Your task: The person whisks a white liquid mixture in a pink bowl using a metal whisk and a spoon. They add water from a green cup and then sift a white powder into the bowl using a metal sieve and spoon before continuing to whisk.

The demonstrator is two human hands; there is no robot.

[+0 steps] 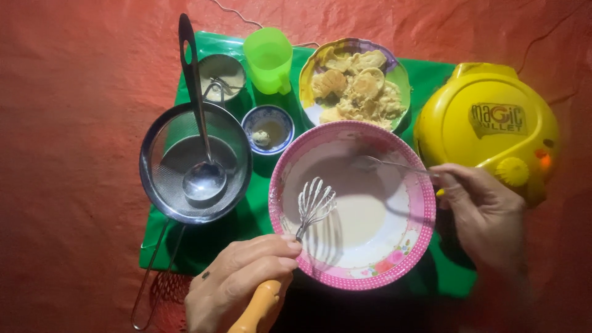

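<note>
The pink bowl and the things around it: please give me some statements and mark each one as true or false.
1. The left hand holds a whisk with an orange handle, its wires inside the pink bowl. True.
2. The pink bowl holds dark red sauce. False: it holds pale, creamy batter.
3. A ladle rests in the metal sieve. True.
4. The right hand holds the green cup. False: it holds a thin metal utensil that reaches into the bowl; the cup stands apart, behind the bowl.
5. The yellow appliance has its lid open. False: the lid is closed.
</note>
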